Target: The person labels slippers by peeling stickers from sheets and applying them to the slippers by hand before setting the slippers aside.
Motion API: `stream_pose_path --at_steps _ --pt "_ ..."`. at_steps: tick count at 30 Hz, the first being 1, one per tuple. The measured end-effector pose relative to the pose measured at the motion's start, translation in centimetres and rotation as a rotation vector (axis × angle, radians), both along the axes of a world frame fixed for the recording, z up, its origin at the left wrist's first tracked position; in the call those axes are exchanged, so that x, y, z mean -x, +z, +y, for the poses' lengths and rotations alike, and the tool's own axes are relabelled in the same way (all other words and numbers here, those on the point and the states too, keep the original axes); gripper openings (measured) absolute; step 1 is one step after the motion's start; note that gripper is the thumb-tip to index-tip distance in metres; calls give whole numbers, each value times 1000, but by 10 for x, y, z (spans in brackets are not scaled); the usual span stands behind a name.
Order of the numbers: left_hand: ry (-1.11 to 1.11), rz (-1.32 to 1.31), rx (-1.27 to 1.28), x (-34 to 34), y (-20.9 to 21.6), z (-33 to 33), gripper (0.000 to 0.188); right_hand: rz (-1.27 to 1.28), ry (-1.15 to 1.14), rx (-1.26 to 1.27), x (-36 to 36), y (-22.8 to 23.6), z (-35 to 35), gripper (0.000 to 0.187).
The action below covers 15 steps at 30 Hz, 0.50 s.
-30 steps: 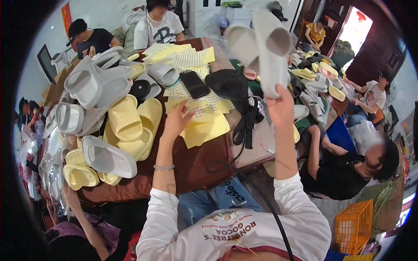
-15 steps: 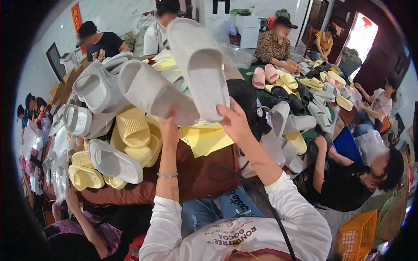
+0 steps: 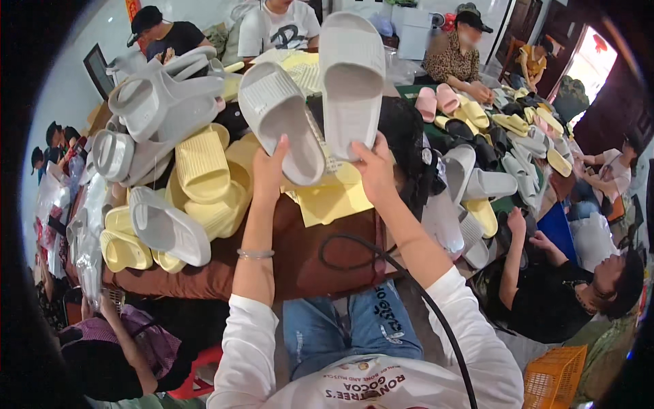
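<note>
My left hand (image 3: 270,170): closed on the heel end of a ribbed grey slipper (image 3: 271,92), thumb on the footbed. My right hand (image 3: 375,172): same grip on a second grey slipper (image 3: 351,65). Both slippers side by side, toes away from me, raised above the yellow sheet (image 3: 332,203); I cannot tell whether their edges touch.

Left of the sheet: piled grey slippers (image 3: 170,226) and yellow slippers (image 3: 203,163). Right of it: black cloth item (image 3: 402,126), then mixed slippers (image 3: 521,176). Nearer me than the sheet: brown cloth (image 3: 238,273) and looped black cable (image 3: 437,313). Beyond the sheet: seated person in white (image 3: 255,37).
</note>
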<state>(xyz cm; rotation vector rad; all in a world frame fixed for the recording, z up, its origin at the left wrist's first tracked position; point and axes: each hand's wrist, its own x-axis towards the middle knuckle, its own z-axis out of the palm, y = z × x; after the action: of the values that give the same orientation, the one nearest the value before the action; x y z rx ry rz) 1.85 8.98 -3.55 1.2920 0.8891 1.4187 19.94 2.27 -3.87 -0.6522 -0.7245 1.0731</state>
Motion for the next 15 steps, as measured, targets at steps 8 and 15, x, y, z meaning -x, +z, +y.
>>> stream_pose_path --at_steps 8,15 --pt "-148 -391 336 9 -8 8 52 38 13 83 -5 -15 8 43" --pt "-931 -1071 402 31 -51 33 49 -48 51 2 8 2 -5 48"
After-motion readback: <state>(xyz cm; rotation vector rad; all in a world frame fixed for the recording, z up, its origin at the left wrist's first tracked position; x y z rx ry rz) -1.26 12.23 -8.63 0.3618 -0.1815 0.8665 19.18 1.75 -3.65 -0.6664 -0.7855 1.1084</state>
